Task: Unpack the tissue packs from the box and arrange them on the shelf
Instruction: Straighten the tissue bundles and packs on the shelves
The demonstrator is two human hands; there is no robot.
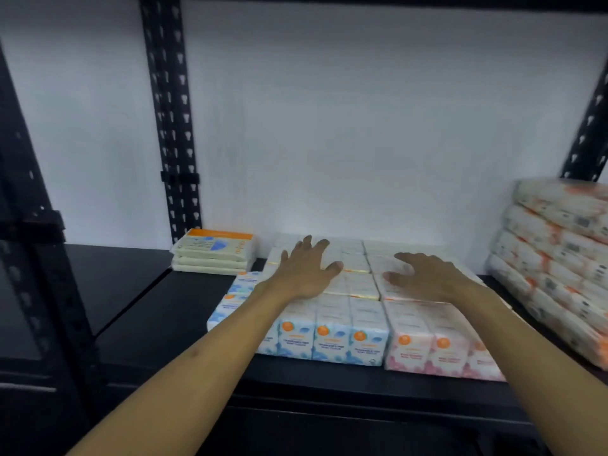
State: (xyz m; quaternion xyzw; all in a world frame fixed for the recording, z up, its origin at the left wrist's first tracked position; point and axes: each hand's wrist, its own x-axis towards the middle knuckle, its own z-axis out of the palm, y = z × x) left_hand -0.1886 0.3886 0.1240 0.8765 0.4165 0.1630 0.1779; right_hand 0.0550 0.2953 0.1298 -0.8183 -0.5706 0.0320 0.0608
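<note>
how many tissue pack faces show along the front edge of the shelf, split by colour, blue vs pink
blue-print tissue packs, front row: 4, the leftmost partly behind the left forearm
pink-print tissue packs, front row: 3, the rightmost partly behind the right forearm
total: 7

Bare shelf (158, 311) lies open at nine o'clock of the tissue packs (332, 324). A wrapped stack (552, 264) blocks three o'clock; flat packs (214, 255) crowd eleven.

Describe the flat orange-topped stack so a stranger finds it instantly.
Start at the black shelf and follow the perforated black upright down to its foot. The flat orange-topped stack lies there, left of the upright mini packs; it alone lies flat, cream-sided, with an orange strip.
</note>
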